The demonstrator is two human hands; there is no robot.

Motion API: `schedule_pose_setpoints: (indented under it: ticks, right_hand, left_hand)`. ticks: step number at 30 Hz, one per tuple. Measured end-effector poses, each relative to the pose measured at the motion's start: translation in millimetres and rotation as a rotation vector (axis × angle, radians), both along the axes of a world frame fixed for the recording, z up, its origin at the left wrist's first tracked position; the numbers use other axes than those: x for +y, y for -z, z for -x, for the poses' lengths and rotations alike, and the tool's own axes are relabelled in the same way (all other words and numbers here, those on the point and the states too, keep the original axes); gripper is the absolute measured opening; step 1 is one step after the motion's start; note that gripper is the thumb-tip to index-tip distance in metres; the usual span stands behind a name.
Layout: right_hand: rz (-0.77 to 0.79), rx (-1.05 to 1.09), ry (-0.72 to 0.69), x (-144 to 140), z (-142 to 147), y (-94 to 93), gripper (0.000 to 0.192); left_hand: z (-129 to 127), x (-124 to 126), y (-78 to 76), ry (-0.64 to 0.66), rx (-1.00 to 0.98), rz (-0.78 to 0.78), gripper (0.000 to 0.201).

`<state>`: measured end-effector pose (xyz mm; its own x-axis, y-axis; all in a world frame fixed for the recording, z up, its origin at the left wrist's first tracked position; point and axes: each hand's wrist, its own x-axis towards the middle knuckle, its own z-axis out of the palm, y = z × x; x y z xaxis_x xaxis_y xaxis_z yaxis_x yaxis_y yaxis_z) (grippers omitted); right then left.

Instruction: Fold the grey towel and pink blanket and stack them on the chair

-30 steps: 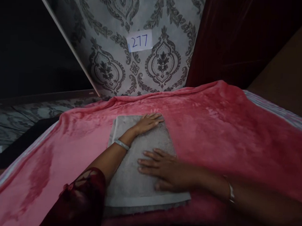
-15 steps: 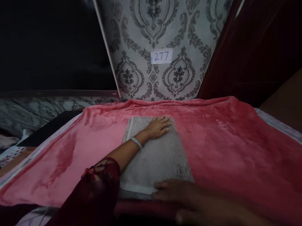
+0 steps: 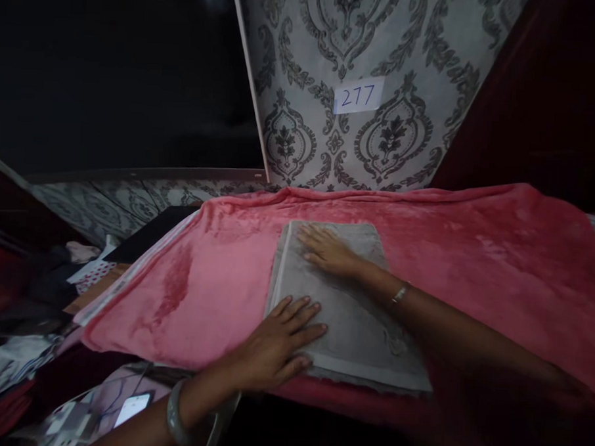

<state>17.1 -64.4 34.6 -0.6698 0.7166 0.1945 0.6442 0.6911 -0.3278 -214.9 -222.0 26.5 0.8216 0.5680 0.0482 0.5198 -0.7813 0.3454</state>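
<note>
A grey folded towel lies flat on a pink plush blanket, with its layered edges showing along the left and near sides. On the towel's near left part rests my left hand, palm down with the fingers spread. My right hand reaches across to the far left part of the towel, fingers stretched out flat and slightly blurred. Neither hand grips anything. My right forearm hides some of the towel's right side.
A large dark screen stands behind on the left. Patterned wallpaper bears a paper label reading 277. A lit phone lies at the lower left, with clothes beyond it. A dark red panel rises at the right.
My left hand has come back from the towel's far part to its near left side. My right hand has moved from the near edge to the far left part. The view has swung left.
</note>
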Motion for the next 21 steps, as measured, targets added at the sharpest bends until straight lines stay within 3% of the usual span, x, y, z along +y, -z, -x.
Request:
schedule_pose_setpoints:
  ticks: [4,7,10,13,17,21]
  right_hand:
    - [0.058,-0.169,-0.045,-1.4,24.4,7.4,0.068]
    - [0.054,-0.141,-0.16,-23.5,26.8,14.6,0.072]
    - [0.03,-0.06,-0.308,-47.7,28.5,21.4,0.073]
    - [0.058,-0.045,-0.348,-60.8,32.0,22.1,0.075]
    - [0.127,-0.077,-0.299,-66.4,35.2,14.5,0.074]
    - [0.2,-0.033,-0.352,-88.8,35.7,7.9,0.07]
  left_hand:
    - [5.6,-9.8,7.1,-0.025,-0.068,0.04,0.058]
    - [10.7,5.8,-8.4,-0.064,-0.305,0.147,0.042]
    - [5.5,57.6,-34.2,-0.141,-0.511,0.192,0.049]
    - [-14.4,132.1,-47.2,-0.112,-0.401,0.144,0.05]
    - [-43.8,206.5,-28.0,-0.216,-0.003,0.015,0.052]
    - [-50.3,224.3,-0.1,-0.281,0.071,-0.076,0.056]
